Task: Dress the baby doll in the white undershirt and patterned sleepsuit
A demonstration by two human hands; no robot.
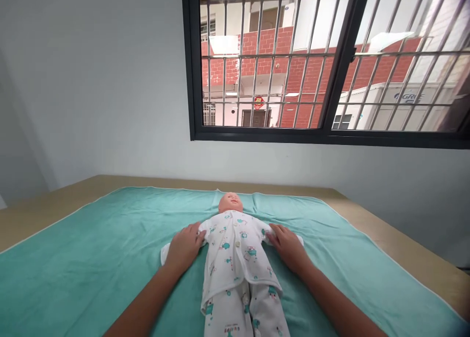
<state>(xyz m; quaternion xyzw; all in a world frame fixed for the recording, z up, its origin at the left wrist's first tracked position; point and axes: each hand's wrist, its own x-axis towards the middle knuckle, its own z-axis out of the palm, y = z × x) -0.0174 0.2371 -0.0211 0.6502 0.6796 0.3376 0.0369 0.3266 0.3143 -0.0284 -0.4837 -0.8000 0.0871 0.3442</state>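
A baby doll (238,249) lies on its back in a white, buttoned baby shirt and matching trousers printed with small teal and red figures. Its bald head (230,202) points away from me, towards the wall. My left hand (185,245) is closed over the sleeve on the left, and the white cuff (164,253) sticks out beyond it. On the other side, my right hand (288,245) is curled over the right sleeve, with a bit of white cloth showing past the knuckles. Both sleeves are partly hidden under my fingers. The trouser legs run out of the bottom of the view.
A teal blanket (91,249) with a pale edge is spread beneath the doll, slightly wrinkled. It covers most of a light wooden table (411,251). Behind stand a plain wall (110,82) and a dark-framed window (257,135) with metal bars.
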